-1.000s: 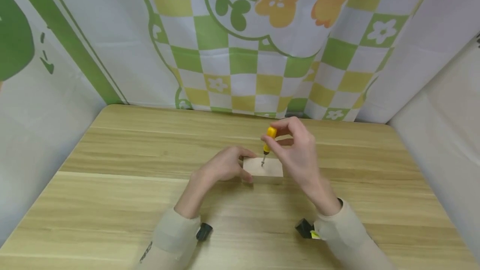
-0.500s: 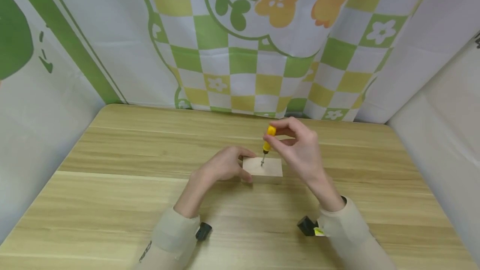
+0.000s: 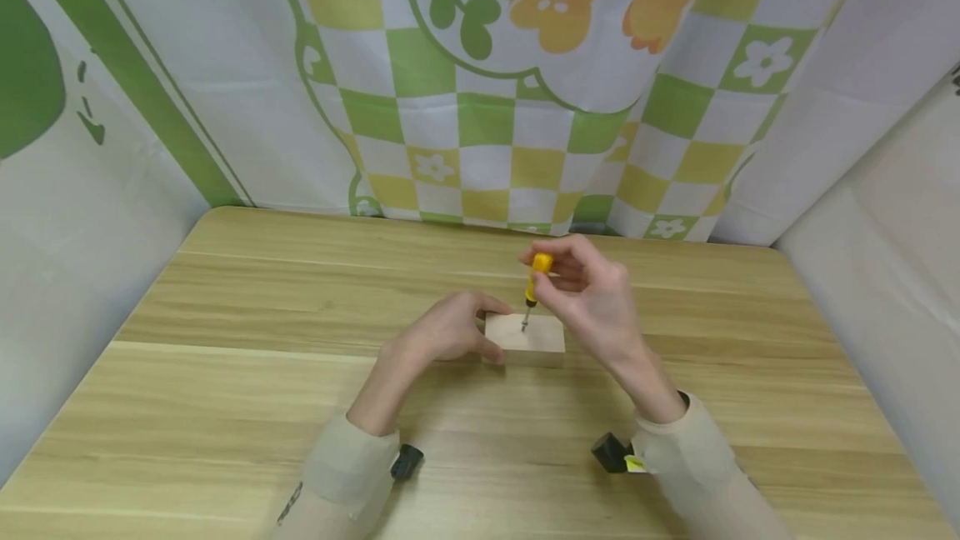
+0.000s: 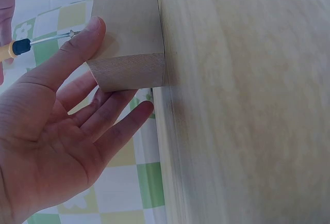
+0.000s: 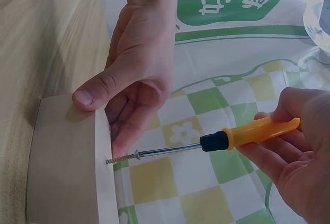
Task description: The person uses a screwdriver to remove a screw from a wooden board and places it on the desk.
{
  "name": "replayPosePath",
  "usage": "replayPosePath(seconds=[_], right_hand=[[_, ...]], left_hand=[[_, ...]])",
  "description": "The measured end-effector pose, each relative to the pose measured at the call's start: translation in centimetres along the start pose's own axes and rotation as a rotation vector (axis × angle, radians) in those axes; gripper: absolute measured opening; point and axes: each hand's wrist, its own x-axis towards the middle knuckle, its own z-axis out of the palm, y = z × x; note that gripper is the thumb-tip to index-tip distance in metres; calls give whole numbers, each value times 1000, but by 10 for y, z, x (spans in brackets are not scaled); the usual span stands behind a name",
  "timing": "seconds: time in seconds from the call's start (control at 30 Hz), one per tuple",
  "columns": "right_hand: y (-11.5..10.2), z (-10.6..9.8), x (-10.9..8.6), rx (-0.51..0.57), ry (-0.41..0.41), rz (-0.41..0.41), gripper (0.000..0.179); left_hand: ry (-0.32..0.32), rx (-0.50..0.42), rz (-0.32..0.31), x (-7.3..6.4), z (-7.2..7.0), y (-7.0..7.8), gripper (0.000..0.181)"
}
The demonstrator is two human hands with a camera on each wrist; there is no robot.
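A pale wooden block (image 3: 542, 333) lies on the table, its left end held by my left hand (image 3: 448, 328) with the thumb on the near side and fingers on the far side. From its upper face stands a metal screw (image 5: 122, 159), with part of the threaded shank showing above the wood. The tip of a screwdriver (image 5: 258, 132) with a yellow handle and black collar meets the screw head. My right hand (image 3: 600, 300) pinches that handle between thumb and fingers, above the block. The screwdriver leans slightly to the right in the head view.
The wood-grain table (image 3: 247, 407) reaches back to a curtain (image 3: 487, 123) with green and yellow checks and flowers. White cloth sides (image 3: 900, 173) flank it. Small black wrist cameras (image 3: 407, 462) sit at both cuffs.
My right hand's fingers have shifted round the screwdriver handle, the fingertips now reaching further left past it. The left hand and the block stay nearly in place.
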Motion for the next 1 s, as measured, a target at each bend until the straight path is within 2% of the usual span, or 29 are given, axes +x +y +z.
replayPosePath(seconds=[0.17,0.3,0.4,0.53,0.7,0.83,1.0], right_hand=[[-1,-1,0,10,-41,38,30],[-1,0,0,5,-39,43,29],[-2,2,-1,-51,-12,0,25],[-4,3,1,-179,45,-81,27],[-4,4,2,-281,91,-104,32],[-5,4,1,-274,94,-80,33],[-6,3,0,-207,98,-71,28]], left_hand=[[-2,0,-4,0,0,0,59],[-9,-6,-6,-1,-1,0,59],[-9,-1,1,-2,-1,0,58],[-8,2,13,-2,0,0,59],[-3,-13,17,-1,0,0,58],[0,-3,18,-1,-1,0,59],[2,21,28,-1,-1,0,61]])
